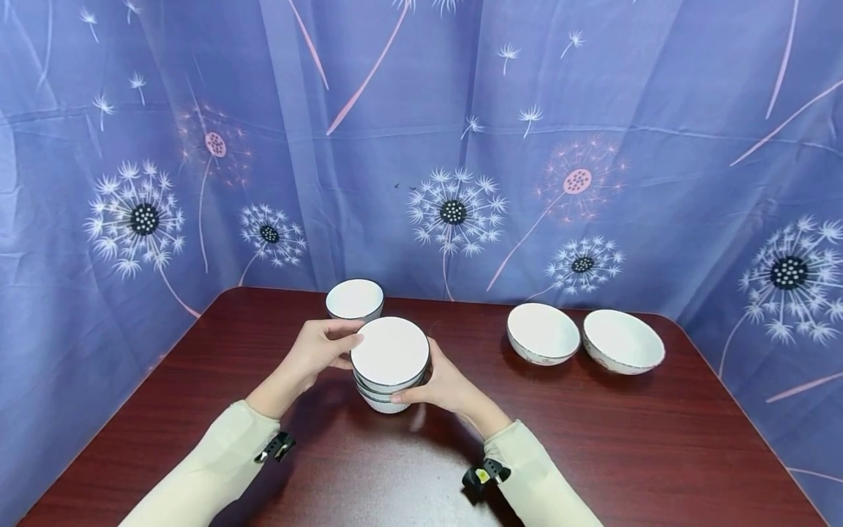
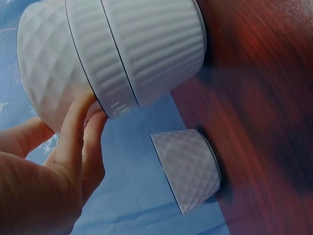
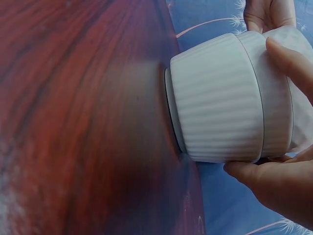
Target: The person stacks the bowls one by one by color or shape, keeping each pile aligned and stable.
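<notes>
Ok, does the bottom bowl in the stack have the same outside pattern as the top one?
No, the left wrist view shows ribs on the bottom bowl but raised diamonds on the top bowl.

Dark reddish-brown wood grain is shown across the table (image 1: pixel 632 439), whose far corners are rounded; light is reflected at the near middle. Left of centre, a stack of white bowls (image 1: pixel 390 366) is supported on it by a ribbed lowest bowl (image 3: pixel 215 103). Behind the stack, slightly left, a diamond-textured bowl (image 1: pixel 356 298) is set near the far edge. Far right, a white bowl (image 1: pixel 543 333) and a wider bowl (image 1: pixel 623 340) are placed mouth up, side by side.
</notes>
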A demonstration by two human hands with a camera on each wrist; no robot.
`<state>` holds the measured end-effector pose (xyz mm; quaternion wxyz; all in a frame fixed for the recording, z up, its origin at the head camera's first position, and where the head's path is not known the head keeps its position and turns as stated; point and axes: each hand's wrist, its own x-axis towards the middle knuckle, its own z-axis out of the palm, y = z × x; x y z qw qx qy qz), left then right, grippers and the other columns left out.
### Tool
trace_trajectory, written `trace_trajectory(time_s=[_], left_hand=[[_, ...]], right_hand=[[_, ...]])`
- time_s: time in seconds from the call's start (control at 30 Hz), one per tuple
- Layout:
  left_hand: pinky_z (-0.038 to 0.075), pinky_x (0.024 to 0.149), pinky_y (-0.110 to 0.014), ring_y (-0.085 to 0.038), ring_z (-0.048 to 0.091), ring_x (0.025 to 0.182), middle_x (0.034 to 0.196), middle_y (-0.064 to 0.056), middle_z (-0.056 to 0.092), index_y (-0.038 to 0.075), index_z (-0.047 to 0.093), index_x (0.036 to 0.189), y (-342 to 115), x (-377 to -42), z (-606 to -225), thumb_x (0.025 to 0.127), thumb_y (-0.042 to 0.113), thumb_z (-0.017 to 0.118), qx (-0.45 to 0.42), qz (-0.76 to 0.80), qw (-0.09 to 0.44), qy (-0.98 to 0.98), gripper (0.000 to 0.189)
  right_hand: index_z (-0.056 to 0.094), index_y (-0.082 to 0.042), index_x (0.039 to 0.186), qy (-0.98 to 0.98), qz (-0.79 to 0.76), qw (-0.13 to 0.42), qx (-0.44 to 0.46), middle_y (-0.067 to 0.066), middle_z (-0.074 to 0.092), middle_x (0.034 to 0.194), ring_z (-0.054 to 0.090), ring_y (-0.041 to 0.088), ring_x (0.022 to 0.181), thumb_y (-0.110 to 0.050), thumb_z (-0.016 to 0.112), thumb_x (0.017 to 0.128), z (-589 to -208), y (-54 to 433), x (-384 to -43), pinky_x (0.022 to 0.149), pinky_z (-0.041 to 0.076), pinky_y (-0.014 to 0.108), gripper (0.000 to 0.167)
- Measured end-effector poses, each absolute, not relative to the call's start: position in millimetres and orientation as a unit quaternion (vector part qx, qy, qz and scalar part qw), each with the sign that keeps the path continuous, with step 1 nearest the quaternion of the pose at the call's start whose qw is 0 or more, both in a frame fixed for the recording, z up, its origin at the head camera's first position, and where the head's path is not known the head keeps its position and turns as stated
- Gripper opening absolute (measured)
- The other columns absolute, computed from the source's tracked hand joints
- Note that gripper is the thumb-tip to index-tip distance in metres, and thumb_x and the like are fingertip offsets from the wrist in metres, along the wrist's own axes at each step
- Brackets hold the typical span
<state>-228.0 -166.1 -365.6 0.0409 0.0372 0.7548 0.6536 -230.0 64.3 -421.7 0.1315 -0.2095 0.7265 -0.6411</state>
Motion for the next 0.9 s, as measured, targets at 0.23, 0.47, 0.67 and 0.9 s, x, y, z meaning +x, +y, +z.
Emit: trace_trajectory(time_s=[0.23, 0.47, 0.67, 0.9], left_hand=[[0.061, 0.066, -0.037, -0.015, 0.068, 0.073, 0.105, -0.021, 0.067, -0.013, 0.061, 0.119, -170, -231, -366, 0.089, 0.000, 0.065, 0.033, 0.648, 0.041, 0.760, 0.033], [0.060, 0.071, -0.037, -0.014, 0.067, 0.075, 0.099, -0.016, 0.069, -0.016, 0.061, 0.115, -176, -235, -368, 0.087, 0.000, 0.067, 0.043, 0.656, 0.038, 0.752, 0.033], [0.058, 0.078, -0.045, -0.015, 0.068, 0.070, 0.097, -0.014, 0.070, -0.015, 0.063, 0.113, -182, -238, -367, 0.088, -0.002, 0.065, 0.039, 0.673, 0.030, 0.738, 0.028], [0.057, 0.082, -0.044, -0.015, 0.069, 0.078, 0.096, -0.014, 0.068, -0.018, 0.055, 0.121, -190, -243, -368, 0.090, 0.001, 0.065, 0.049, 0.676, 0.027, 0.735, 0.038]], right_hand=[[0.024, -0.009, 0.147, 0.733, -0.635, 0.128, -0.207, 0.012, 0.040, 0.143, 0.041, 0.027, 0.128, -0.008, 0.088, 0.066, -421, 64, -229, 0.108, 0.034, 0.043, 0.104], [0.023, -0.011, 0.148, 0.733, -0.637, 0.126, -0.202, 0.011, 0.040, 0.143, 0.040, 0.027, 0.129, -0.008, 0.088, 0.065, -422, 64, -229, 0.110, 0.032, 0.044, 0.106], [0.023, -0.012, 0.148, 0.732, -0.640, 0.127, -0.195, 0.011, 0.040, 0.143, 0.040, 0.026, 0.130, -0.007, 0.089, 0.064, -421, 64, -228, 0.110, 0.032, 0.044, 0.107], [0.021, -0.010, 0.149, 0.735, -0.635, 0.122, -0.203, 0.012, 0.037, 0.145, 0.037, 0.028, 0.131, -0.008, 0.088, 0.066, -420, 64, -227, 0.110, 0.032, 0.045, 0.107]])
